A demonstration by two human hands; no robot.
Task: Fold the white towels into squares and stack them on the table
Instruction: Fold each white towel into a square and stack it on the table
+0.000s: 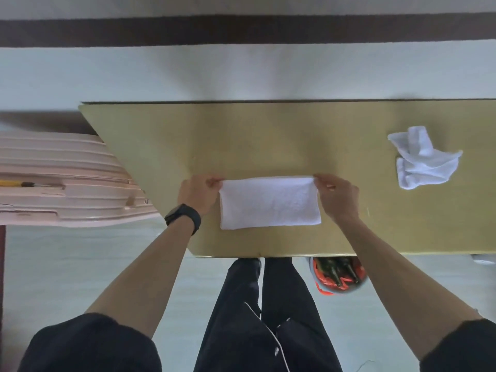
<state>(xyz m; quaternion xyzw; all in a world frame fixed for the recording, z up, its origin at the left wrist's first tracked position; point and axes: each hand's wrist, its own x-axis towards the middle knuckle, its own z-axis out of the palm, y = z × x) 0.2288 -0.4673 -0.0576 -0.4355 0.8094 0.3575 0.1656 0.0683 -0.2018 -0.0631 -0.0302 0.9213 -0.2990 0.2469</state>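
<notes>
A white towel [270, 202], folded into a long rectangle, lies flat on the tan table [268, 135] near its front edge. My left hand [197, 194], with a black watch on the wrist, pinches the towel's far left corner. My right hand [338, 196] pinches its far right corner. A second white towel [424, 159] lies crumpled at the right side of the table, well apart from both hands.
A stack of pale pink plastic chairs [67, 181] stands left of the table, with a yellow-handled tool [16, 183] on it. Under the table's front edge sits a bin [338, 275] holding dark bottles. My dark-trousered legs are below.
</notes>
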